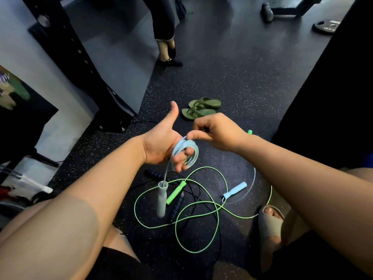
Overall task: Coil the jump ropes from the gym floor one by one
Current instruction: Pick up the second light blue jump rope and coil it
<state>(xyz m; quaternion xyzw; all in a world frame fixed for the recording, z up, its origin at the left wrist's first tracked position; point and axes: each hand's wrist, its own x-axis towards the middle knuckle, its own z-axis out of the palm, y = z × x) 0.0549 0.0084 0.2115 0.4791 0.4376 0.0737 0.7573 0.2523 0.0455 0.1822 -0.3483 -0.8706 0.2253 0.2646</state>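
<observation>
"While the left hand point(159, 144) serves as a spool, thumb up and fingers curled through the light-blue rope point(195, 156), why does one handle point(162, 199) hang?"

"Likely as the coil's anchored start. The right hand point(217, 134) pinches the strand to lay another turn, its far handle point(235, 191) on the floor."

"And around?"

"Speckled rubber floor point(232, 81): dark rack point(68, 45) left, green rope point(176, 191) and black rope point(177, 206) tangled below the hands, sandals point(200, 109) beyond."
</observation>
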